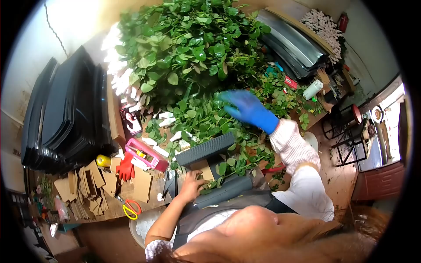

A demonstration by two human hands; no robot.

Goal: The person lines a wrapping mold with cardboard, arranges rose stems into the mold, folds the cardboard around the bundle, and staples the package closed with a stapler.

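Note:
My bare left hand (193, 186) is at the table's front edge, its fingers curled at the lower edge of a brown cardboard piece (202, 169). This cardboard lies between a dark grey ribbed panel (206, 150) and a dark grey padded-looking piece (226, 191) near my body. Leafy green stems (237, 166) lie across the dark pieces. My right hand (247, 109), in a blue glove, reaches to the near side of a big heap of leafy stems (188, 52). Its fingers are stretched out and slightly blurred, with nothing clearly held.
Stacks of black sheets (70, 105) stand at left; more dark sheets (294, 39) lie back right. Cardboard pieces (87, 188), scissors (131, 209), a red glove (126, 167), a pink holder (147, 155) and yellow tape (103, 161) lie at left. A stool (346, 131) stands right.

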